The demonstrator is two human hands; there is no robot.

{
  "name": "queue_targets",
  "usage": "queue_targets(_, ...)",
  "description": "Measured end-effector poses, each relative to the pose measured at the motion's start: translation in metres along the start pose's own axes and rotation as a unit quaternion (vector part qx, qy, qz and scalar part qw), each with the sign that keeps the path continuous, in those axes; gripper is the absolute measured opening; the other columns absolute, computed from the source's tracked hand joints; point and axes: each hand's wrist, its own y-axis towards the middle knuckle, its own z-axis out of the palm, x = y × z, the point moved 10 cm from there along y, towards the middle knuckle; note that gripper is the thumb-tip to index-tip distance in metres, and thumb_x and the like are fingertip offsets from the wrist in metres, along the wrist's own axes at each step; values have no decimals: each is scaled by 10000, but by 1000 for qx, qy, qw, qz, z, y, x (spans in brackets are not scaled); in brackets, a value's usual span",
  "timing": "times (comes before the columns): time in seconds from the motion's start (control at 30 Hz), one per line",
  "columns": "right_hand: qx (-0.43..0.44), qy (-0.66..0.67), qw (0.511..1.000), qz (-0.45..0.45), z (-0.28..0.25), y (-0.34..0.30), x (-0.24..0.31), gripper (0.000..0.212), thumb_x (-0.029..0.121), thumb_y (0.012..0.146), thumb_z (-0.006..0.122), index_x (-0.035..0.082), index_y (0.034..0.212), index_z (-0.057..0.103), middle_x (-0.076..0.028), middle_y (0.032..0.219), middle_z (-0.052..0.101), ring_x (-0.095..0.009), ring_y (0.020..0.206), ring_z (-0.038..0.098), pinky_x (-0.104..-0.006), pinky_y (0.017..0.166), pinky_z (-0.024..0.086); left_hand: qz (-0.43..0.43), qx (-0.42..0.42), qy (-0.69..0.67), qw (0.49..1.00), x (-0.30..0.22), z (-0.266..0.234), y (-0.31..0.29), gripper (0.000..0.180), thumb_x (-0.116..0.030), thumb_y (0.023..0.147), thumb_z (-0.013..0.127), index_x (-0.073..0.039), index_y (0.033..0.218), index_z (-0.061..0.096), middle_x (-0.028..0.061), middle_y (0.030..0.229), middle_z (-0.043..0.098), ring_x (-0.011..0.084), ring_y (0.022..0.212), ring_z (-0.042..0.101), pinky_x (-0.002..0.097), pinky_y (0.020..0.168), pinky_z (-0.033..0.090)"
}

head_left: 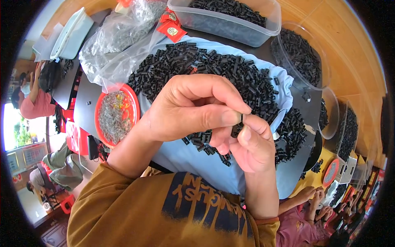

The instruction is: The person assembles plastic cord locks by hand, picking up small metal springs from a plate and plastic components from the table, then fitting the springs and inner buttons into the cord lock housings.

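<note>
My left hand (193, 108) is closed, with thumb and forefinger pinched together at the tips. Against them come the fingertips of my right hand (256, 144), also closed, with its thumb bent inward. A tiny dark piece (242, 118) shows where the fingertips meet; most of it is hidden, and what else the left fingertips hold is too small to tell. Behind and below both hands spreads a big heap of short black plastic tubes (164, 61) on a light blue cloth (173, 158).
Left of the heap, a red round tray (136, 108) holds small shiny clear or metallic pieces beside a clear plastic bag (103, 57). A clear bin (222, 29) of black parts and red packets (170, 29) stand beyond. Other people's hands (314, 195) work at lower right.
</note>
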Motion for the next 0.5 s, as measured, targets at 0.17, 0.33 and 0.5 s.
queue_targets(0.17,17,10,1000,18,2,-2,-3,356,267,885,558,-51,1040,596,-138,879,629,-134,716,564,-255,654,466,13,37,19,999,-5,3,0,109,36,805,571,66,900,617,185,898,557,191,604,600,255,481,523)
queue_targets(0.33,29,24,999,34,5,-3,-8,370,266,886,558,-58,1064,577,-143,890,628,-158,727,573,-264,650,472,11,63,58,996,-9,3,-1,123,53,791,574,70,897,635,184,905,559,199,649,609,261,513,540)
queue_targets(0.5,66,87,993,44,9,-4,-15,386,273,891,549,-76,1055,568,-147,875,618,-177,716,572,-273,619,469,41,90,60,993,-11,5,-2,132,58,786,571,79,898,637,186,905,559,204,681,617,278,522,558)
